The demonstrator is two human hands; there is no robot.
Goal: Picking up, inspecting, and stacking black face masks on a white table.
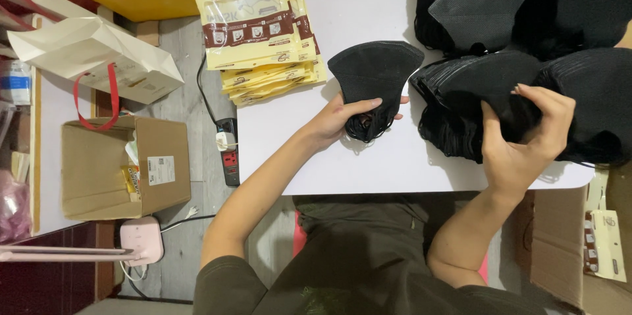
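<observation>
Left hand [342,117] pinches a folded black mask [375,75] by its ear loops on the bench [395,163]; right hand [523,137] clutches the mask stack [461,91]. Light, limp; probably best taken by an edge.

Pretty much everything on the white table [395,163] is black: the folded mask [375,71] and the piled masks [526,25] alike. The packets [253,22] are done in pale yellow with a dark brown band. A red-handled cream paper bag [99,55] and a plain brown cardboard box [125,167] are seen too.
</observation>
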